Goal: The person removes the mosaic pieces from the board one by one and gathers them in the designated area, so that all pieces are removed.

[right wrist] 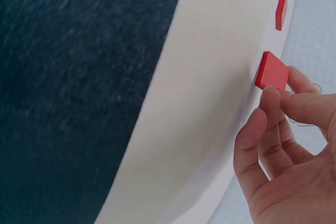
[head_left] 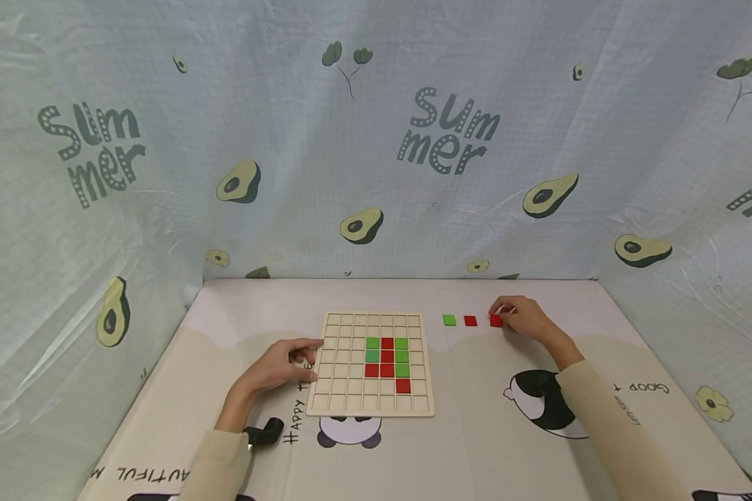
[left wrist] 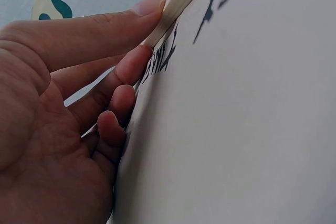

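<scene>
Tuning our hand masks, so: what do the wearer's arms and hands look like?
Both arms wear long, plain beige sleeves: left sleeve, right sleeve, each ending near the wrist. Left hand and right hand are ungloved. A small black device sits by the left cuff.

Head view looks forward and down; wrist views see the same fingers (left wrist: 100, 35) nearer

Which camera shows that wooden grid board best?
The head view, which takes in the whole wooden grid board from above, coloured tiles included. The left wrist view shows only a small part, at the left hand; the right wrist view, none.
</scene>
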The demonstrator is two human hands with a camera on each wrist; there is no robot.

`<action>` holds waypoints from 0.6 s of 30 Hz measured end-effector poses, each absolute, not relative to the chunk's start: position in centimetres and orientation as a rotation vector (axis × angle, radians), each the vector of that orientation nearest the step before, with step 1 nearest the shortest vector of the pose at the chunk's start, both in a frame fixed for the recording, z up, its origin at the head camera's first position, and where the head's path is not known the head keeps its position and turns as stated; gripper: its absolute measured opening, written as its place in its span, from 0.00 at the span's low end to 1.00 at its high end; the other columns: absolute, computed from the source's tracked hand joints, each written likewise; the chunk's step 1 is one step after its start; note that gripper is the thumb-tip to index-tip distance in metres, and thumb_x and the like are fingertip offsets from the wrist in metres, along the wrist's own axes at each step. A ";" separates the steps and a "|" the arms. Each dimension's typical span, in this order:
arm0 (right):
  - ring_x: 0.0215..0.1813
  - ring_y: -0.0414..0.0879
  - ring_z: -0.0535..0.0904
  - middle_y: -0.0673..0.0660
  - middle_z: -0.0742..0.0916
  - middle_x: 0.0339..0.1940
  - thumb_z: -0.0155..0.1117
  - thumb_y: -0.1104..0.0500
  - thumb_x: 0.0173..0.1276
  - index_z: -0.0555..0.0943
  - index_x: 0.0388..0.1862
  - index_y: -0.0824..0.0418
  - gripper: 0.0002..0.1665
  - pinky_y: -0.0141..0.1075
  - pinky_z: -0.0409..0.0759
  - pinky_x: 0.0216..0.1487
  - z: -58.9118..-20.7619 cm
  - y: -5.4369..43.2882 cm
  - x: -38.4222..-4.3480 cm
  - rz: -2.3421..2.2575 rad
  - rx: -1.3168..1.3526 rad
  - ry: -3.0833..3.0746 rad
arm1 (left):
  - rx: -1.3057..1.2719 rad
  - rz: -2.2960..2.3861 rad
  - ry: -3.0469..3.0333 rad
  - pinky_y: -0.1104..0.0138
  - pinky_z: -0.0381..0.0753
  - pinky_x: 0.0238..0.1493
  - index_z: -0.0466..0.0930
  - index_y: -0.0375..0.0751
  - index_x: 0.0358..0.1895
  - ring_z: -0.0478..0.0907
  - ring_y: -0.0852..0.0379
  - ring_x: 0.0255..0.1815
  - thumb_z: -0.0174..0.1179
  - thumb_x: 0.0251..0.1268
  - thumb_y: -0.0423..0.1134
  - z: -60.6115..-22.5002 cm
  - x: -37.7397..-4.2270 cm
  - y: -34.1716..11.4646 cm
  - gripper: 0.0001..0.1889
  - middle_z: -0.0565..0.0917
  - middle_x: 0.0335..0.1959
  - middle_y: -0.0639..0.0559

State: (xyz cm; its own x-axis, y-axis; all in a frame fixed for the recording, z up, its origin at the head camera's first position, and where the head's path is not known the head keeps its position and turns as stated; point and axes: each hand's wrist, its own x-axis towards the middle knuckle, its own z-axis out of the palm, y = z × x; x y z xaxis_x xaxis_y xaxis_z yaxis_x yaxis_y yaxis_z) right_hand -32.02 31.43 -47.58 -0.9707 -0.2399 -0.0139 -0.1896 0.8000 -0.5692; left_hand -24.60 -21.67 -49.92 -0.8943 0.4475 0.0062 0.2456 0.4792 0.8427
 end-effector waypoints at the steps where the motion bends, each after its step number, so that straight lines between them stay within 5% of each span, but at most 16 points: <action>1: 0.38 0.50 0.80 0.68 0.86 0.47 0.55 0.70 0.72 0.85 0.47 0.62 0.13 0.37 0.79 0.38 -47.6 31.4 -32.0 -0.906 -0.347 2.900 | 0.597 1.377 2.511 0.72 0.70 0.38 0.74 0.24 0.68 0.70 0.55 0.37 0.76 0.52 0.32 -49.9 -24.6 -21.7 0.38 0.81 0.40 0.41; 18: 0.38 0.50 0.80 0.67 0.86 0.46 0.55 0.70 0.72 0.84 0.48 0.65 0.13 0.36 0.79 0.38 -47.9 30.5 -32.2 -0.941 -0.320 2.875 | 0.562 1.367 2.525 0.71 0.69 0.39 0.75 0.26 0.68 0.70 0.55 0.37 0.76 0.52 0.32 -50.0 -24.7 -21.6 0.37 0.81 0.40 0.43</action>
